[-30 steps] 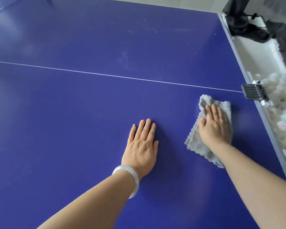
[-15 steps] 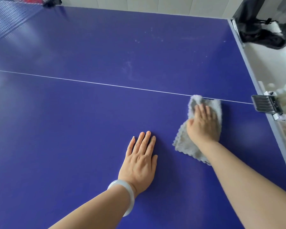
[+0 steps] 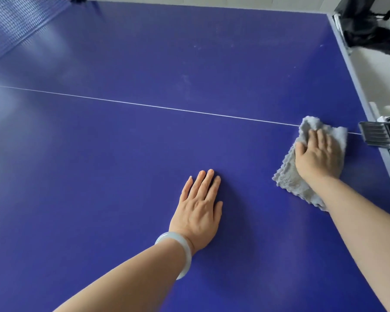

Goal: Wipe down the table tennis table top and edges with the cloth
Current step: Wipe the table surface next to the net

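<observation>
The blue table tennis table top (image 3: pixel 144 154) fills the view, with a thin white centre line (image 3: pixel 144 105) across it. A grey cloth (image 3: pixel 288 176) lies flat at the right, over the end of that line. My right hand (image 3: pixel 316 154) presses on the cloth with straight fingers, slightly blurred. Resting flat on the bare table near the middle is my left hand (image 3: pixel 200 210), fingers straight, with a pale bangle on the wrist. Faint dusty smudges (image 3: pixel 186 81) show on the far half.
The net (image 3: pixel 14 23) runs along the far left corner. A dark metal clamp (image 3: pixel 379 136) grips the table's right edge (image 3: pixel 356 82) beside the cloth. Black fabric (image 3: pixel 369 30) lies past the far right corner, over a pale floor (image 3: pixel 383 82).
My right hand has slid the cloth to the right, up to the end of the white line near the clamp. The left hand stays flat in place. The view has tilted up towards the net.
</observation>
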A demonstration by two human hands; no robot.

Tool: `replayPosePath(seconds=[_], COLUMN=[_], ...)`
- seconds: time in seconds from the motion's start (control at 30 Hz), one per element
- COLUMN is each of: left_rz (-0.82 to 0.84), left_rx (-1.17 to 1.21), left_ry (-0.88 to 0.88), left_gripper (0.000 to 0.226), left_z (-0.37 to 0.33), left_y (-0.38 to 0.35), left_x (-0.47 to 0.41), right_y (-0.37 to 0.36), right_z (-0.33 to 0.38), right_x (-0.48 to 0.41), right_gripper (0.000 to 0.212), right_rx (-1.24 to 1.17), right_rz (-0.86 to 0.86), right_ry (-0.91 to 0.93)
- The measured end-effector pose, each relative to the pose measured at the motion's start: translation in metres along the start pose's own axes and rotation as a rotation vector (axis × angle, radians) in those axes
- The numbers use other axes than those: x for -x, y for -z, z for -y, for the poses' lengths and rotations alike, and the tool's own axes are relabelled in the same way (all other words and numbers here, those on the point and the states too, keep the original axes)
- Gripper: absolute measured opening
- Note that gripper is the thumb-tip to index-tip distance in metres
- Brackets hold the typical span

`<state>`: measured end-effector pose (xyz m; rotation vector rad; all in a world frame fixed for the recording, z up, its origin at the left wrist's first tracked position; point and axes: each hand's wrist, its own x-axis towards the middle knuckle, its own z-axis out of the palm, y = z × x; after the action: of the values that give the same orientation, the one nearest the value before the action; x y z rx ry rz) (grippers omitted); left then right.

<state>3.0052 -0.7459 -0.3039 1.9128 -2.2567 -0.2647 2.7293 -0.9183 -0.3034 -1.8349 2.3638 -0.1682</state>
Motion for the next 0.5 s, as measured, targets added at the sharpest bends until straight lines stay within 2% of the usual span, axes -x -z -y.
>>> replayPosePath(seconds=[0.07,0.1,0.23,0.27,0.3,0.33,0.43,0.47,0.5], left_rz=[-0.001,0.000,-0.001,-0.003,-0.005,-0.006,-0.004,-0.004,-0.007], left_rx=[0.000,0.003,0.018,0.018,0.013,0.005,-0.004,-0.001,0.003], left_ry=[0.002,0.004,-0.003,-0.001,-0.001,-0.002,-0.001,0.000,0.001], left_gripper=[0.061,0.060,0.057,0.057,0.057,0.057,0.058,0.058,0.058], left_z=[0.000,-0.001,-0.002,-0.002,-0.002,-0.004,-0.005,-0.004,-0.003], left_y=[0.001,0.001,0.003,0.003,0.003,0.003,0.002,0.002,0.001], left_x=[0.001,0.001,0.000,0.000,0.000,0.000,0.000,0.000,0.001], right_y=[-0.003,-0.006,-0.018,-0.014,-0.009,-0.003,0.015,0.014,0.010], right_z=[0.009,0.019,0.031,0.015,-0.006,-0.030,-0.081,-0.079,-0.070], right_x=[0.034,0.055,0.134,0.135,0.128,0.119,0.102,0.109,0.124], right_gripper=[0.063,0.063,0.064,0.062,0.062,0.064,0.076,0.077,0.076], right_rx=[0.007,0.019,0.097,0.115,0.129,0.139,0.096,0.079,0.075], right_rz=[-0.031,-0.040,0.049,0.068,0.066,0.053,-0.003,-0.023,-0.041], right_ry=[-0.040,0.025,0.678,0.771,0.780,0.696,0.166,0.038,-0.008])
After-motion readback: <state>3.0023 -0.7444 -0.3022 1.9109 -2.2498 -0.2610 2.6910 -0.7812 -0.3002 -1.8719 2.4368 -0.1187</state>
